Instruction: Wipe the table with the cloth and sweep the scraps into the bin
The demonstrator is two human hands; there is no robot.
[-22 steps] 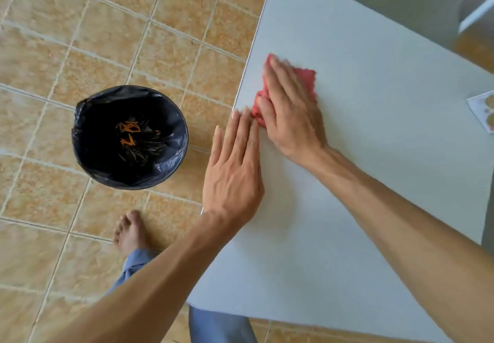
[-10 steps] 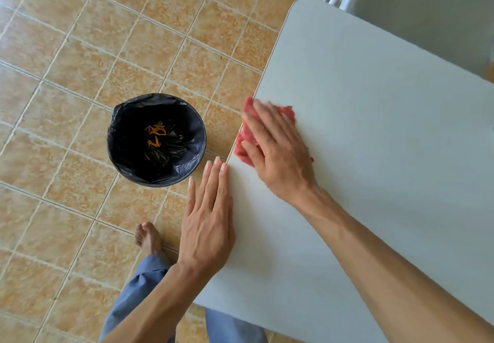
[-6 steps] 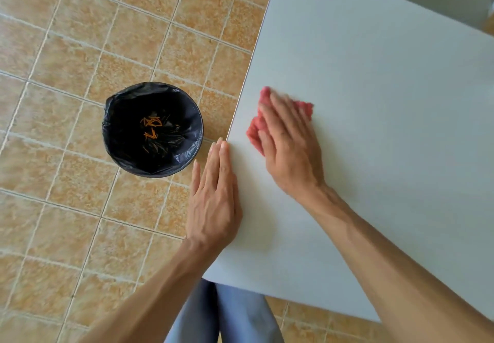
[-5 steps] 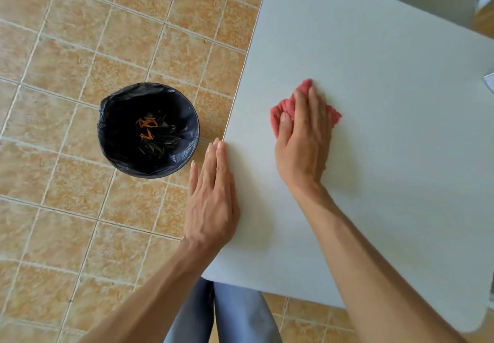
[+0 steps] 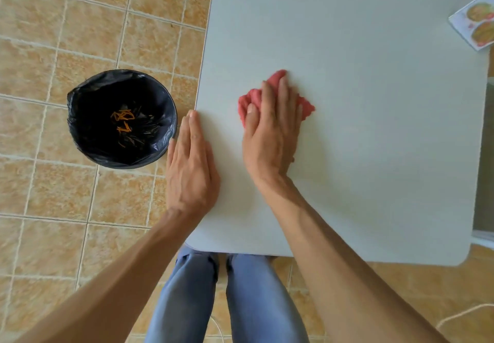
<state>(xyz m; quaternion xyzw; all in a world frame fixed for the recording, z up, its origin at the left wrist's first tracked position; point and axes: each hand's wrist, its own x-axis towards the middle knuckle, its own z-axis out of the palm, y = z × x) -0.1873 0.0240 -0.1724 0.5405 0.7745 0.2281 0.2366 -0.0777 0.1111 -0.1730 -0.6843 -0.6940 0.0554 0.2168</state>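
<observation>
A crumpled red cloth (image 5: 251,100) lies on the pale grey table (image 5: 374,128), a short way in from its left edge. My right hand (image 5: 272,131) presses flat on the cloth and covers most of it. My left hand (image 5: 191,166) rests flat at the table's left edge, fingers together, holding nothing. On the floor to the left stands a round bin (image 5: 121,118) lined with a black bag, with orange scraps (image 5: 123,120) at its bottom. No scraps show on the table.
A printed card (image 5: 478,24) lies at the table's far right corner. The floor is tan tile (image 5: 53,48). My legs in blue trousers (image 5: 227,302) stand at the table's near edge. A white cord (image 5: 459,316) lies on the floor at the lower right.
My right hand slid the cloth from the table's left edge toward the middle. My left hand stayed at the left edge. The view shifted.
</observation>
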